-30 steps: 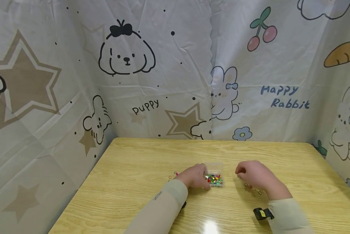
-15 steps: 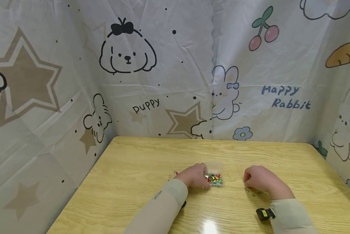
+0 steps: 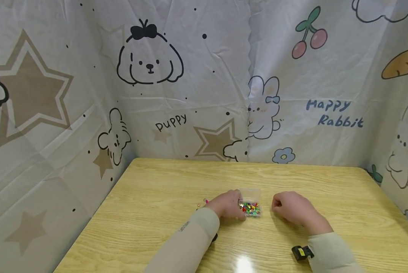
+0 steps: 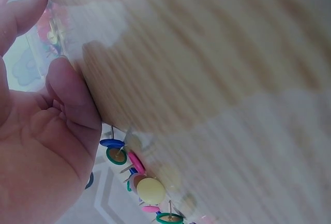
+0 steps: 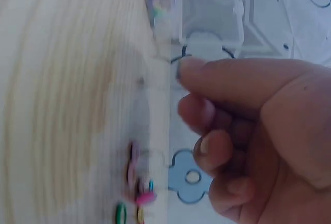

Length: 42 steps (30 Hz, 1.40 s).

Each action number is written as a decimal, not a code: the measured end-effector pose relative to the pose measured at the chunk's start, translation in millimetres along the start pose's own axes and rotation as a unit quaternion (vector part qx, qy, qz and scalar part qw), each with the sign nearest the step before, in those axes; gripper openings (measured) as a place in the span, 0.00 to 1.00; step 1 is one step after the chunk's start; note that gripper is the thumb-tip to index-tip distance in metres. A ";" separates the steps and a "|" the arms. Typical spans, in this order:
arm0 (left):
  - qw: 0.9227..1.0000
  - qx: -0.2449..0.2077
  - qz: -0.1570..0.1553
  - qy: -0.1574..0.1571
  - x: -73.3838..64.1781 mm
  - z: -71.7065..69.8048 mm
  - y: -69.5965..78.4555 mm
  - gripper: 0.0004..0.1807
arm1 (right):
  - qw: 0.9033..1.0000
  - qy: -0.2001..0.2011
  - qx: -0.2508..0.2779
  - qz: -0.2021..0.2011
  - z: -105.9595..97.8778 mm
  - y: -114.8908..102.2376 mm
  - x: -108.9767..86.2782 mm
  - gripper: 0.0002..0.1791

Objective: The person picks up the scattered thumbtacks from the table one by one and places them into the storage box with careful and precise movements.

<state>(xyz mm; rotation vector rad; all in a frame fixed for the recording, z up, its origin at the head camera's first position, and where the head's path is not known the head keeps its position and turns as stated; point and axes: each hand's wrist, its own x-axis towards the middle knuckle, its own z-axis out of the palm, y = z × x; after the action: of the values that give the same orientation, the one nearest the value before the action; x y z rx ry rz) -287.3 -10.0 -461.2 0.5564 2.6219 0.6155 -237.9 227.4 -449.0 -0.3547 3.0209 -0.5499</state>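
Observation:
My left hand (image 3: 228, 204) grips the left side of a small clear plastic box (image 3: 255, 216), its fingers and thumb along the wall. The hinged lid (image 3: 250, 194) stands raised at the back. Colourful thumbtacks (image 3: 249, 208) fill the box. To the right of it, my right hand (image 3: 292, 208) is close over the table with curled fingers. In the right wrist view a small dark sliver (image 5: 178, 72) shows at the thumb tip, pinched there; its kind is hidden. Loose tacks (image 5: 146, 198) lie on the table below that hand.
More loose thumbtacks (image 4: 151, 190) lie on the wooden table (image 3: 149, 212) beside the left wrist, several with pins showing. Behind the table hangs a printed cloth (image 3: 204, 76), with side panels left and right. A black wrist camera (image 3: 300, 253) sits by the right sleeve.
My right hand moved right and down to the loose tacks, then came back left toward the box. The left hand and the box have stayed in place.

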 end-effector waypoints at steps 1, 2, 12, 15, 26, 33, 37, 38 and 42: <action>1.000 0.001 0.000 0.000 -0.1 -0.1 0.2 0.30 | 1.000 0.005 0.002 -0.005 0.6 -4.0 0.8 0.09; 1.000 0.002 -0.001 0.000 -0.1 -0.1 0.3 0.30 | 1.000 0.011 0.004 -0.010 1.4 -7.7 1.5 0.09; 1.000 -0.003 -0.002 -0.003 -0.7 1.6 -1.0 0.29 | 0.998 0.031 0.023 -0.050 14.0 -27.0 8.3 0.09; 1.000 -0.004 -0.002 -0.001 -0.7 1.9 -1.6 0.28 | 0.998 0.026 0.026 -0.057 18.1 -29.9 9.2 0.09; 1.000 -0.009 0.004 0.000 -1.1 2.3 -2.7 0.28 | 0.994 0.021 -0.008 -0.104 20.2 -31.5 9.7 0.08; 1.000 -0.005 -0.001 0.002 -0.5 1.7 -1.8 0.29 | 0.998 0.022 0.001 -0.059 3.4 -20.6 6.8 0.08; 1.000 -0.004 -0.001 0.002 -1.3 0.7 -1.0 0.29 | 0.999 0.021 -0.004 -0.042 -11.9 -12.4 -0.6 0.05; 1.000 -0.004 0.000 0.003 -1.4 0.6 -0.9 0.29 | 0.999 0.019 -0.003 -0.036 -14.8 -9.8 -2.6 0.05; 1.000 -0.005 0.005 0.002 -1.1 0.3 -0.4 0.28 | 1.000 -0.004 0.010 -0.011 -22.1 3.0 -9.2 0.04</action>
<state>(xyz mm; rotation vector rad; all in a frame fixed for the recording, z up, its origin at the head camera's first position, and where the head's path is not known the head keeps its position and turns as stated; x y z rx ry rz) -286.3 -10.7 -461.4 0.5658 2.6196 0.6329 -231.6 239.8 -429.4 -0.3893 3.0061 -0.5777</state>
